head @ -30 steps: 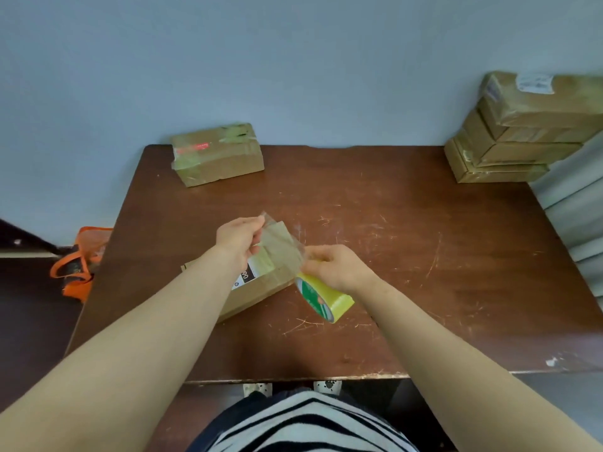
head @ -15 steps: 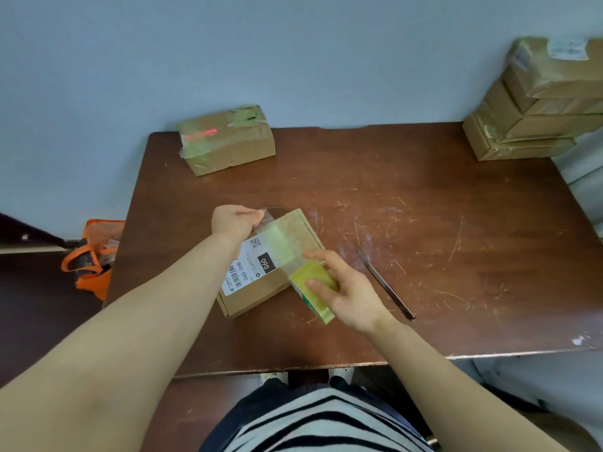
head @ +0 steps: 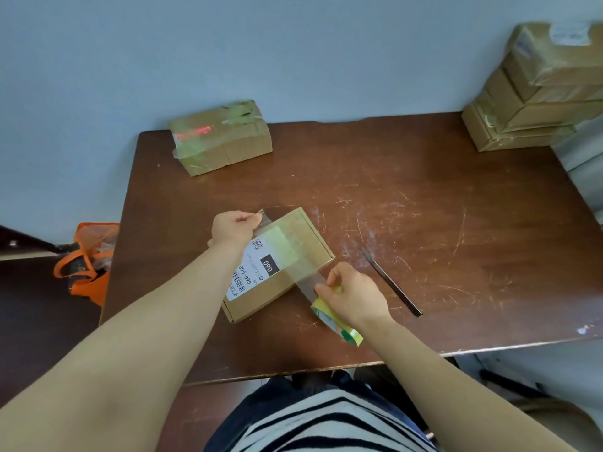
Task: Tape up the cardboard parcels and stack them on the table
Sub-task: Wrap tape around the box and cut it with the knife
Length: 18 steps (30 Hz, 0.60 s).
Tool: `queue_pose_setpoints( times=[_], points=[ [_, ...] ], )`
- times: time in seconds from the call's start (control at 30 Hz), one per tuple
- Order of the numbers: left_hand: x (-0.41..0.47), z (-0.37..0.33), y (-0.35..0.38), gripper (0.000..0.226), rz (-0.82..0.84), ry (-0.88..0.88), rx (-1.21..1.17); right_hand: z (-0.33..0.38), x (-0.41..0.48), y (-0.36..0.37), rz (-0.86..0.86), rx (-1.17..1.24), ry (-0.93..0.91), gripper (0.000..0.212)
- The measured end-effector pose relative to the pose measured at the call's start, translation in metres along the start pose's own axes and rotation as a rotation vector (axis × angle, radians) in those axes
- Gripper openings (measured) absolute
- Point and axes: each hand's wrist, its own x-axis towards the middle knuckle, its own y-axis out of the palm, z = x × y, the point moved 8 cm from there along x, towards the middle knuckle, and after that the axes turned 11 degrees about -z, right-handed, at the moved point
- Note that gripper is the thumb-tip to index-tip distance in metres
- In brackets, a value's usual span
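Left hand (head: 233,228) pinches end of clear tape strip (head: 287,252); right hand (head: 350,296) grips yellow-green tape roll (head: 339,327). Strip spans flat brown cardboard parcel (head: 261,298), frame centre. Taped cardboard parcel (head: 222,138) upper left, brown parcel stack (head: 535,93) upper right. Likely left: pressing, cutting, stacking.

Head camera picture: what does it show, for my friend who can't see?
A person stretches clear tape across a labelled cardboard parcel on a table: the left hand pinches the tape's end, the right hand holds the roll. A taped parcel and a parcel stack sit farther back.
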Motion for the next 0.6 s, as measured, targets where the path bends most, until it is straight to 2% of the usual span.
queue_pose_setpoints(
  times=[0.27,0.43,0.6],
  points=[
    [0.000,0.005,0.005,0.027,0.016,0.010,0.003,0.012,-0.004,0.011,0.054,-0.260,-0.073,0.015],
    [0.000,0.007,0.006,0.025,0.015,0.007,0.008,0.017,-0.006,0.010,0.054,-0.350,-0.100,0.019],
    [0.001,0.012,0.007,0.025,-0.040,0.010,0.116,0.015,-0.003,0.015,0.072,-0.389,-0.095,0.017]
  ],
)
